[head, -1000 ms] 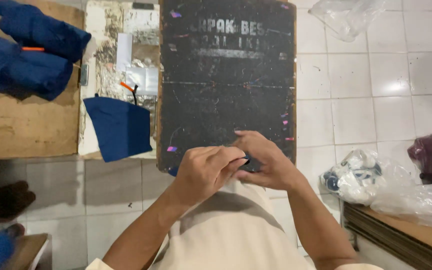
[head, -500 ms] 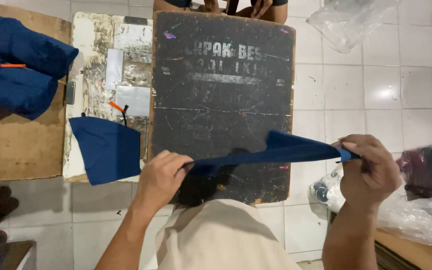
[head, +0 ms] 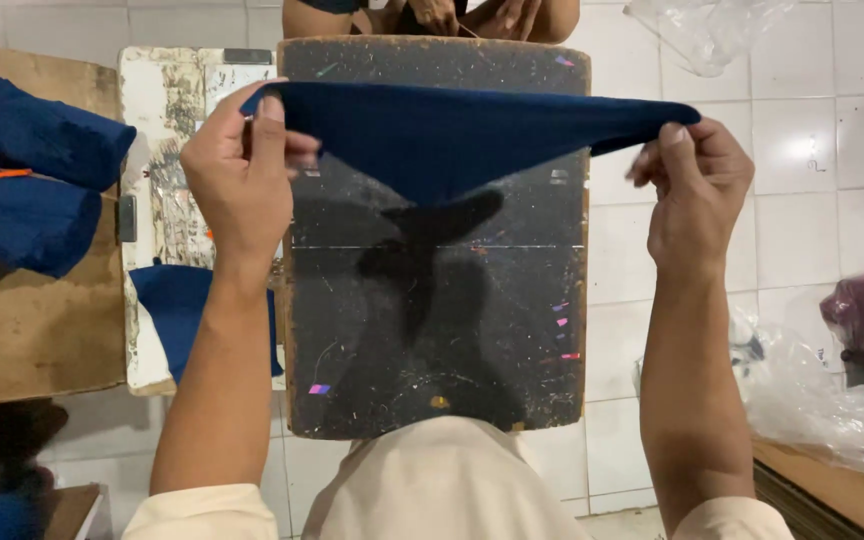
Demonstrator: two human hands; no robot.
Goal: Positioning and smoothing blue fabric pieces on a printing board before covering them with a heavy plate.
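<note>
A piece of dark blue cloth [head: 452, 135] is stretched out in the air between my two hands, above a scuffed black board [head: 432, 330]. My left hand [head: 242, 170] pinches the cloth's left end and my right hand [head: 692, 190] pinches its right end. The cloth sags to a point in the middle and casts a shadow on the board. The board lies flat in front of me, with small bits of coloured tape on it.
Left of the board sit a worn white board [head: 157, 130], another blue cloth piece [head: 167, 305], and a wooden table [head: 32, 330] with stacked blue cloth [head: 22, 180]. Another person's hands [head: 472, 15] show at the top. Clear plastic bags [head: 812, 390] lie right on white tiles.
My hands were together at the board's near edge, then drew apart, pulling the cloth open. They have now risen and the cloth hangs spread wide above the board.
</note>
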